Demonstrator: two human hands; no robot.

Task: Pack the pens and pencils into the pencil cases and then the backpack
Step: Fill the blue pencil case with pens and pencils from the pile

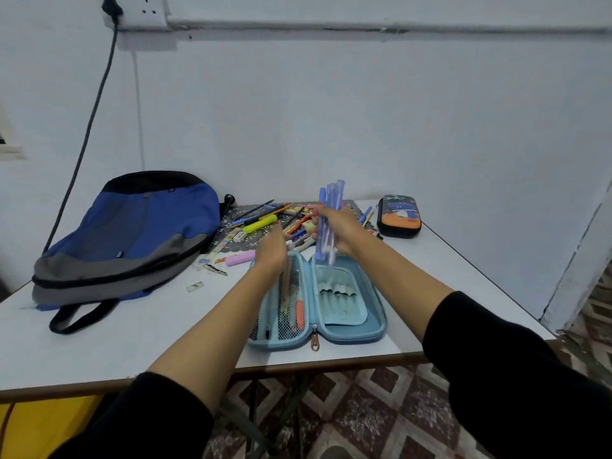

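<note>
A light blue pencil case (351, 332) lies open flat near the table's front edge, with a few pens under the mesh of its left half. My right hand (341, 231) grips a bundle of blue pens (328, 223) upright above the case's right half. Blurred by motion, my left hand (273, 250) hovers over the top of the left half; what it holds is unclear. A heap of pens and pencils (281, 220) lies on a patterned mat behind the case. The blue and grey backpack (132, 236) lies flat at the left.
A second, dark pencil case (399, 217) with an orange print sits closed at the back right. A pink eraser-like piece (240, 259) and small scraps lie beside the backpack. The white table (99, 346) stands against a wall, and a cable hangs at left.
</note>
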